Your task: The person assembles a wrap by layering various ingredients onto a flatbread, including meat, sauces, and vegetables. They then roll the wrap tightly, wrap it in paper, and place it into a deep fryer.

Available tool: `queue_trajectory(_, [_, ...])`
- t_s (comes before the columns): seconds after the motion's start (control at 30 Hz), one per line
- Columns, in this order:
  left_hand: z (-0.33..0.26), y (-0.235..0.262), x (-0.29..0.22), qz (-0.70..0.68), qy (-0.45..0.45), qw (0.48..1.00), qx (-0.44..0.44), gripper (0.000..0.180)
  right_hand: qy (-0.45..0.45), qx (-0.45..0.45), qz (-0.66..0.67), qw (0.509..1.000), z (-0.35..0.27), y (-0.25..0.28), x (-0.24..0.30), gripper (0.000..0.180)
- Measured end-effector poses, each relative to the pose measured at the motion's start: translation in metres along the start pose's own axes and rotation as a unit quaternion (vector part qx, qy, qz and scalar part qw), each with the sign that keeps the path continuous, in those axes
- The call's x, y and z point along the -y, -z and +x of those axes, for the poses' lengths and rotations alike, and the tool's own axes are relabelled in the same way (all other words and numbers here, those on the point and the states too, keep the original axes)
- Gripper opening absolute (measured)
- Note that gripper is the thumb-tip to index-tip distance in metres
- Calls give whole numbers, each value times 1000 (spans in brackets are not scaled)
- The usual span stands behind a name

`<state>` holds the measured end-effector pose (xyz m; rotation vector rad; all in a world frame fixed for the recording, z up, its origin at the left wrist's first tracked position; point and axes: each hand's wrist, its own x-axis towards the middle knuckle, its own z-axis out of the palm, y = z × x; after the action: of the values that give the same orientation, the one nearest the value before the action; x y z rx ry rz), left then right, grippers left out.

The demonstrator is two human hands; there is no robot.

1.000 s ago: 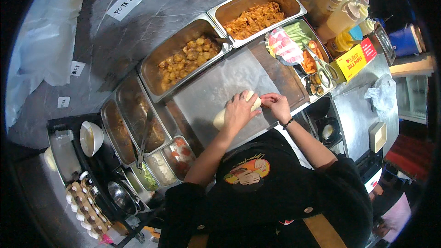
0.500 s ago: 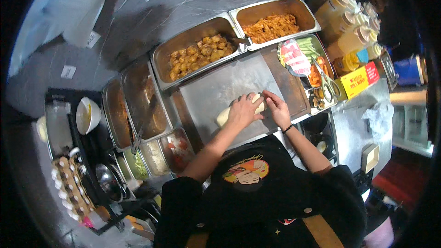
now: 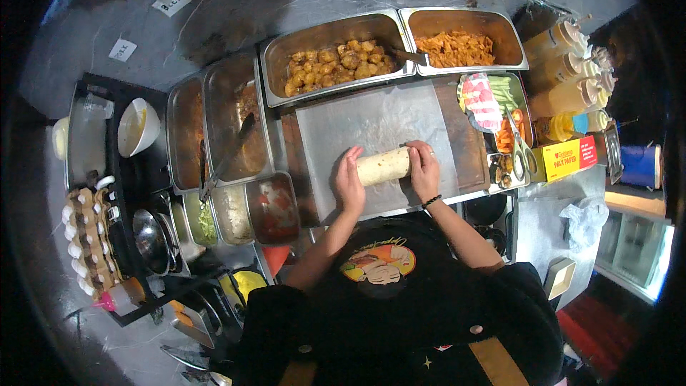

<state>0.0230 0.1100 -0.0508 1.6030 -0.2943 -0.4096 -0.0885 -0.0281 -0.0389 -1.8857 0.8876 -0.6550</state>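
Note:
A rolled wrap (image 3: 384,166) in a pale tortilla lies crosswise over a sheet of wax paper (image 3: 379,118). My left hand (image 3: 350,180) cups its left end with the fingers together. Around the opposite end curls my right hand (image 3: 424,173), fingertips resting on top of the roll. Both hands grip the wrap between them, so its ends are hidden by my palms. Beneath the paper shows a brown wooden board (image 3: 468,161).
Behind the board stand a steel pan of browned potatoes (image 3: 336,64) and a pan of shredded filling (image 3: 457,48). To the right are scissors (image 3: 522,146), a wax paper box (image 3: 564,159) and sauce bottles (image 3: 564,93). Steel pans (image 3: 239,129) and an egg tray (image 3: 89,243) stand left.
My left hand has moved off the top of the wrap to its left end. The right hand now cups the other end. The wrap shows more fully, and the view has shifted.

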Motion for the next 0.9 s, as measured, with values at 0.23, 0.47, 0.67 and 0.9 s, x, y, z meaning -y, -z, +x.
queue_trajectory(0.23, [1, -10, 4, 65, 40, 997, -19, 31, -2, -89, -54, 995, -7, -17, -7, 20])
queue_trajectory(0.47, [4, 31, -18, 110, -17, 992, -56, 30, 8, -125, -157, 980, 14, 48, -32, 44])
queue_trajectory(0.67, [3, 89, 8, 475, 18, 880, -18, 48, -164, 34, -232, 958, 25, 61, -60, 43])
queue_trajectory(0.9, [13, 98, 2, 330, 153, 930, -57, 44, -74, -66, -325, 940, 15, 57, -58, 36])
